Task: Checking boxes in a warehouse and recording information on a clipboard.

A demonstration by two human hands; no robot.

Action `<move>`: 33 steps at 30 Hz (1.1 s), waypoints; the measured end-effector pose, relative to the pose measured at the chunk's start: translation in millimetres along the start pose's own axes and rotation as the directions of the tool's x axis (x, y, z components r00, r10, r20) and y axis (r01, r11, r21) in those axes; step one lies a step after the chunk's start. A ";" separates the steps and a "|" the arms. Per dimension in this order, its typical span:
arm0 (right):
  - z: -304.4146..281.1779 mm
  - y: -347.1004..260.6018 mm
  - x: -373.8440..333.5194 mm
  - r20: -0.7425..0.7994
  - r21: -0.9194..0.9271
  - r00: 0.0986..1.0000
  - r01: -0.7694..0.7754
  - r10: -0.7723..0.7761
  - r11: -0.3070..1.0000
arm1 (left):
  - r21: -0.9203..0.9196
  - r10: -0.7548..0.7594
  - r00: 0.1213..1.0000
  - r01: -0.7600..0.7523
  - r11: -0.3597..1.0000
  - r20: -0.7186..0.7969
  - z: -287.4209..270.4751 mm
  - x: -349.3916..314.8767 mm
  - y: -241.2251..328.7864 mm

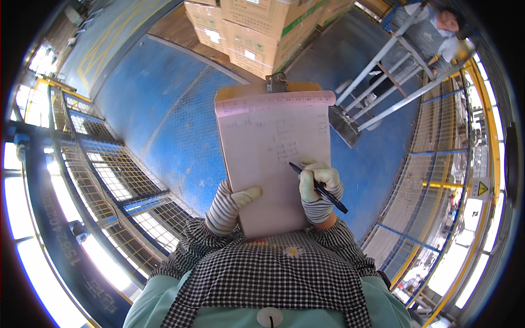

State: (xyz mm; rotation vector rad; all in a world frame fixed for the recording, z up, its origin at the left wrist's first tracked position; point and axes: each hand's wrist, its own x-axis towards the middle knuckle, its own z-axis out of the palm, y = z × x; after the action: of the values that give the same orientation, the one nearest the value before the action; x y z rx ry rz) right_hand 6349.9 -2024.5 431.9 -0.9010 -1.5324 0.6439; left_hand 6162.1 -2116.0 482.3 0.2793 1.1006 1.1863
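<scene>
A clipboard (298, 87) with a metal clip is held upright against my checked apron, in the middle of the view. White paper sheets (268, 191) with rows of handwriting lie on it, and a pink sheet (279, 99) curls over at the top. My left hand (232, 205), in a striped work glove, grips the lower left edge, thumb on top of the paper. My right hand (319, 188), gloved alike, is closed around a black pen (331, 200), its tip at the last written lines on the right half of the page.
Stacked cardboard boxes (257, 41) stand ahead on a brown base. At the upper right a person (421, 44) is beside a metal hand truck (377, 82). Mesh railings (426, 180) run along both sides of the blue floor (164, 115).
</scene>
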 end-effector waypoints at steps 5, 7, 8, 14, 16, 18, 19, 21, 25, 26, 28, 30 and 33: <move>-21.2 -16.1 -15.4 0.026 -0.109 0.998 -0.053 0.056 0.993 | 0.030 -0.071 0.997 0.070 0.997 0.033 -1.3 1.9 -21.8; -38.3 -11.5 -34.8 -0.008 -0.078 0.996 -0.090 0.090 0.993 | 0.020 -0.081 0.995 0.080 0.997 0.056 4.0 -2.3 -37.1; -47.9 -9.8 -43.7 -0.035 -0.032 0.993 -0.118 0.117 0.993 | 0.034 -0.051 0.995 0.049 0.998 0.089 8.9 -5.4 -44.4; -122.2 -14.3 -76.2 -0.047 -0.149 0.999 -0.034 0.027 0.988 | 0.065 -0.065 0.990 0.057 0.996 0.123 49.5 -36.5 -98.1; -150.5 -15.6 -82.8 -0.052 -0.131 0.998 -0.054 0.047 0.990 | 0.076 -0.064 0.990 0.055 0.996 0.128 69.5 -44.5 -118.0; -182.1 -10.2 -90.7 -0.056 -0.111 0.996 -0.072 0.066 0.991 | 0.088 -0.088 0.989 0.077 0.993 0.122 97.2 -55.7 -138.7; -198.5 -4.1 -95.5 -0.062 -0.087 0.997 -0.048 0.042 0.995 | 0.087 -0.078 0.990 0.068 0.994 0.120 110.2 -59.7 -153.7; -237.1 6.8 -105.4 -0.063 -0.055 0.998 -0.016 0.012 0.998 | 0.026 -0.024 0.992 0.021 0.999 0.120 138.9 -66.9 -188.2; -329.7 34.4 -123.3 -0.059 0.015 0.998 0.007 -0.007 1.000 | -0.008 0.000 0.995 0.000 1.000 0.099 205.2 -81.8 -266.9; -353.1 42.4 -127.5 -0.056 0.102 0.998 0.014 -0.009 0.995 | -0.008 0.057 0.995 -0.056 0.998 0.085 217.0 -83.3 -294.1; -391.0 53.3 -138.5 -0.033 0.039 0.999 0.017 -0.016 0.999 | -0.009 0.115 0.991 -0.114 0.993 0.066 231.4 -81.2 -340.2; -409.4 55.3 -142.6 -0.012 -0.019 1.000 0.021 -0.021 1.000 | -0.015 0.118 0.992 -0.117 0.993 0.038 240.8 -82.0 -361.2; -419.5 51.3 -142.4 0.020 0.074 1.000 -0.017 0.016 0.997 | -0.029 0.070 0.997 -0.071 0.997 -0.022 263.6 -103.7 -359.1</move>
State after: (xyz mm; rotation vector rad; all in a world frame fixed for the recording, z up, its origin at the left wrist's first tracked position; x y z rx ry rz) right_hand 6773.9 -2152.2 378.9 -0.8543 -1.5101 0.7187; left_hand 6592.1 -2258.5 419.3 0.2853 1.0981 1.2699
